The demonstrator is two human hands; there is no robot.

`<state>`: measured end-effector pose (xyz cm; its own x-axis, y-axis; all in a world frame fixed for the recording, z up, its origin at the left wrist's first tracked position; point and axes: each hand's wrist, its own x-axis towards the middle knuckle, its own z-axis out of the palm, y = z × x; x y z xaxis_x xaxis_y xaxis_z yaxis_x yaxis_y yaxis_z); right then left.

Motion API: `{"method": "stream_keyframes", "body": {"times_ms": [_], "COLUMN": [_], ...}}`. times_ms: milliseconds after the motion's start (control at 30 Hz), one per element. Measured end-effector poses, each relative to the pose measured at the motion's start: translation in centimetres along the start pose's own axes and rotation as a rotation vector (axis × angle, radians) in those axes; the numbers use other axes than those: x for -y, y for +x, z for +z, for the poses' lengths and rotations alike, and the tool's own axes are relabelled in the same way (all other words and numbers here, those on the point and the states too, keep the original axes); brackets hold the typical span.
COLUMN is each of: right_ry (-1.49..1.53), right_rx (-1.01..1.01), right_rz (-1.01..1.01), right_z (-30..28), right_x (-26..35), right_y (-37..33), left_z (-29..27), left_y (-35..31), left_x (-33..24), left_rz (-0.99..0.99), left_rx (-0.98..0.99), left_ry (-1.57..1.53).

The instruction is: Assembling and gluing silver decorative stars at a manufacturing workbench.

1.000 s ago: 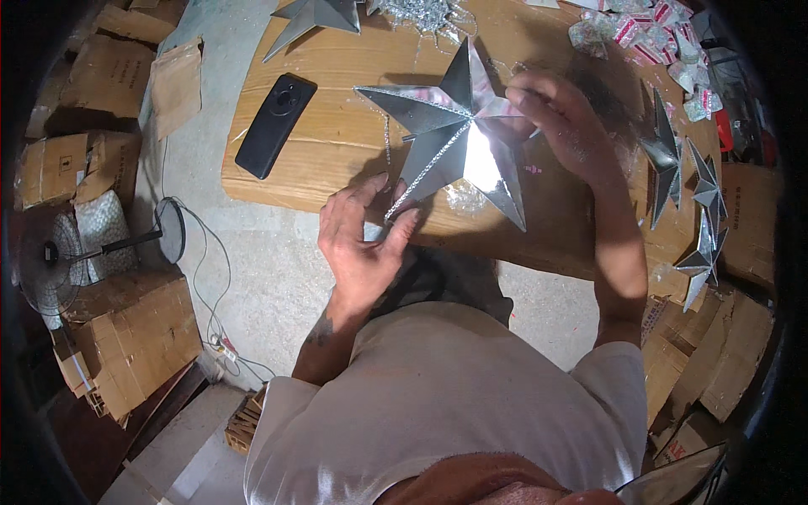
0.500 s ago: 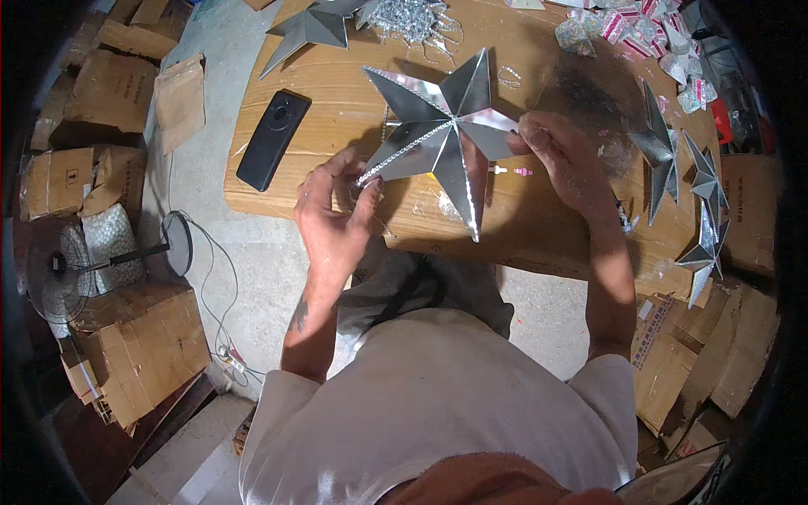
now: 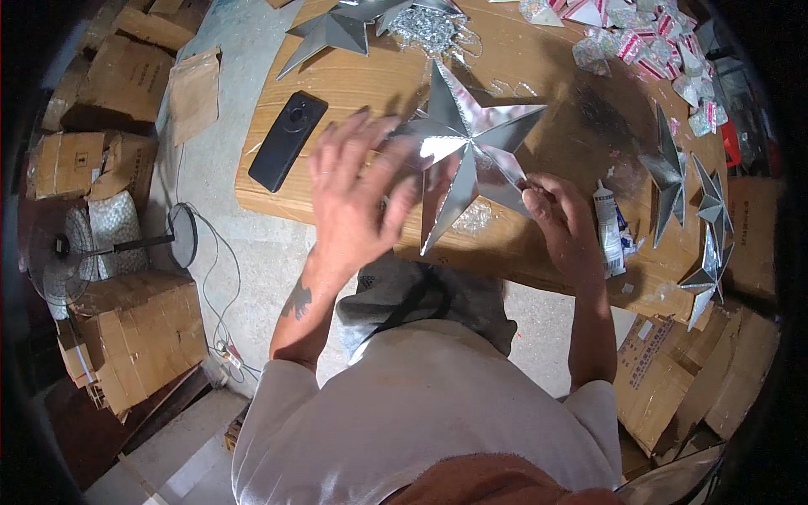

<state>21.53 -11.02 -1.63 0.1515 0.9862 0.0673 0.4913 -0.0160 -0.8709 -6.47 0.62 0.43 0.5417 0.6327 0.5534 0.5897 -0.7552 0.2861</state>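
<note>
A shiny silver five-pointed star (image 3: 505, 124) is held over the near part of the wooden table. My right hand (image 3: 566, 217) pinches its lower right point between thumb and fingers. Thin bright lines run along some of its ridges. My left hand (image 3: 358, 198) is beside the star's left point, fingers spread and smeared by motion, and it partly covers that point. Whether it touches the star, I cannot tell. A white tube (image 3: 608, 231) lies just right of my right hand. A silver bead strand (image 3: 513, 87) rests beyond the star.
A black phone (image 3: 289, 141) lies on the table (image 3: 396, 80) to the left. Tangled silver bead strands (image 3: 425, 32) and another star (image 3: 332, 35) are at the back. More stars (image 3: 669, 181) line the right edge, below glittery packets (image 3: 644, 42). Cardboard boxes (image 3: 135, 337) and a fan (image 3: 63, 252) stand left.
The star has turned clockwise in my right hand, which has moved toward me. My left hand has let go of its point and spread its fingers. The white tube has come into view.
</note>
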Motion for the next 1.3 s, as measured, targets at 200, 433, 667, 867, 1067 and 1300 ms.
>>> {"method": "stream_keyframes", "body": {"times_ms": [200,433,667,867,1067,1300], "right_ry": [0.194,0.284,0.409,-0.272,-0.396,-0.529], "right_rx": [0.005,0.041,-0.006,-0.125,0.111,0.116], "right_rz": [0.046,0.09,0.162,-0.265,-0.266,-0.347], "right_z": [1.6,2.4,2.7,0.7,1.4,2.4], "right_x": [-1.7,-1.8,-1.5,0.0,4.4,4.3], "right_y": [-1.0,-1.9,-2.3,0.0,4.3,5.2], "left_z": [1.3,1.6,1.8,1.9,1.5,1.1], "left_y": [1.1,1.8,2.1,1.8,0.2,-1.1], "left_x": [-1.4,-0.6,0.1,0.4,1.0,1.2], "left_rz": [0.07,0.049,0.09,0.069,0.005,-0.038], "left_rx": [0.095,0.124,0.126,0.058,-0.036,-0.024], "left_ry": [-0.08,-0.126,-0.169,-0.199,-0.219,-0.247]}}
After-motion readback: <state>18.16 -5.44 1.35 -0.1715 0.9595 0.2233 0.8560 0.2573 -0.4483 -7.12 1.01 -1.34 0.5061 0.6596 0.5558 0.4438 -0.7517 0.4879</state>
